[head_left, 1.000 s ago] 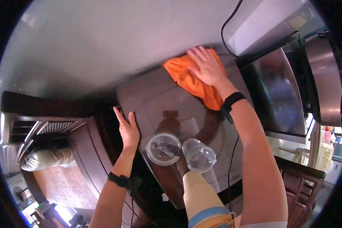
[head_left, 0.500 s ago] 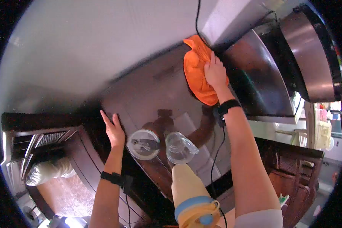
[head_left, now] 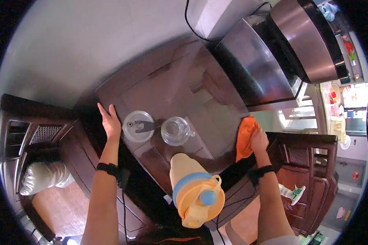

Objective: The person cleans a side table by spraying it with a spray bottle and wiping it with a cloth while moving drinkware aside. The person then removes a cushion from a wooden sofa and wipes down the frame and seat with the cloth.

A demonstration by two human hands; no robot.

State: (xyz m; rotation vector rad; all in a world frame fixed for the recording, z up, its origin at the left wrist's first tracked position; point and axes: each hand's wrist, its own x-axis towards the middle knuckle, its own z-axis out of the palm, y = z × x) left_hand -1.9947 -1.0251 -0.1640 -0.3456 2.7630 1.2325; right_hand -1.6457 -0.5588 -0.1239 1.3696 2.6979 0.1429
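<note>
I have a wide stretch of desk (head_left: 167, 90) to pass over, from the glass cup (head_left: 176, 130) back to the wall (head_left: 86, 53), which stops me at the far edge. To the right, a dark glossy appliance (head_left: 255, 65) blocks the way, and a wooden chair (head_left: 308, 140) stands near my right fingers (head_left: 258, 138). Nearer me, the round clear container (head_left: 131, 131), glass cup and tall bottle (head_left: 190, 179) bar a low sweep, leaving only a slim gap between container and cup.
</note>
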